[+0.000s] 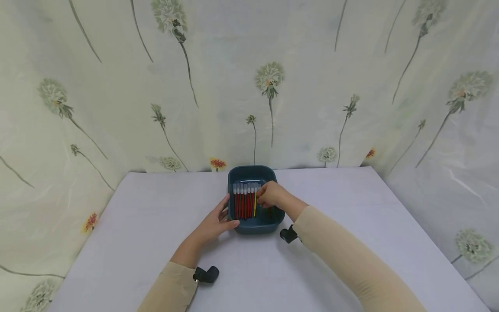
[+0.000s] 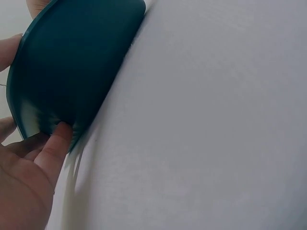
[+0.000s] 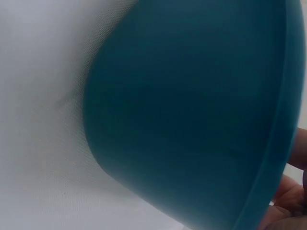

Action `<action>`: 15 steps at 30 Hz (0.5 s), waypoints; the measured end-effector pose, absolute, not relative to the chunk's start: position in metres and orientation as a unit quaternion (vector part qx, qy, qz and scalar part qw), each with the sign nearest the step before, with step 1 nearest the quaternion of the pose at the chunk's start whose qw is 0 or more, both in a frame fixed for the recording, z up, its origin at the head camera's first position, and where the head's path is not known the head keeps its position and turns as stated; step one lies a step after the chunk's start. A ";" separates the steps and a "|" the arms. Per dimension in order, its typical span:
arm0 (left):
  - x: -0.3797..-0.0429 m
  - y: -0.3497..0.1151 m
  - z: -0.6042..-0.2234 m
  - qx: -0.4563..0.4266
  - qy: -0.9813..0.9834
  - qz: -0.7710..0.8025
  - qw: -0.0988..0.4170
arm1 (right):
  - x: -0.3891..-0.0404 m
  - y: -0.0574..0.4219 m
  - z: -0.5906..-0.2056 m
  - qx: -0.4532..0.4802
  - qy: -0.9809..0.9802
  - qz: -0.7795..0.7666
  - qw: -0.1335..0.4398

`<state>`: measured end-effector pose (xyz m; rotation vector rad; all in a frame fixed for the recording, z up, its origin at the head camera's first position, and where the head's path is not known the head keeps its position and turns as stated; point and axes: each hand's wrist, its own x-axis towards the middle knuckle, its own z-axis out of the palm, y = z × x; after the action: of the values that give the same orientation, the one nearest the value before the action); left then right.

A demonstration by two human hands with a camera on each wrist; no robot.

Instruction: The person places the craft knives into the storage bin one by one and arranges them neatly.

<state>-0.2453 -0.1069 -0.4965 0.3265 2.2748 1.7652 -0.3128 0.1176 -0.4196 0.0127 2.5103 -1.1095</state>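
A dark teal plastic basin [image 1: 255, 230] stands on the table. In it lies a row of several slim red sticks with clear caps [image 1: 242, 203], pens or paintbrushes, and a yellow one [image 1: 255, 206] at the row's right end. My left hand [image 1: 212, 223] holds the basin at its front left corner, thumb at the rim and fingers against the outer wall, as the left wrist view also shows. Inside the basin, my right hand [image 1: 273, 195] has its fingers bent, fingertips beside the yellow stick. Whether they pinch it is hidden. In the right wrist view the basin wall [image 3: 192, 110] covers most of the work.
A white cloth covers the table [image 1: 167, 195]. Behind and at both sides hangs a pale curtain [image 1: 218, 86] printed with dandelions. Small black cameras sit at the left wrist [image 1: 206, 274] and the right wrist [image 1: 289, 234].
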 end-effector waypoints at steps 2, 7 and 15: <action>-0.245 -0.107 -0.496 0.112 0.780 0.603 0.122 | -0.312 0.117 -0.419 0.007 0.898 -0.393 0.197; -0.243 -0.106 -0.494 0.112 0.783 0.600 0.119 | -0.312 0.116 -0.418 0.010 0.902 -0.385 0.194; -0.243 -0.106 -0.495 0.121 0.784 0.598 0.117 | -0.314 0.117 -0.421 0.009 0.909 -0.370 0.191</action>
<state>-0.2432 -0.1059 -0.4947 0.3544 2.2937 1.7497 -0.3138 0.1171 -0.4207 0.0256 2.5542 -1.0379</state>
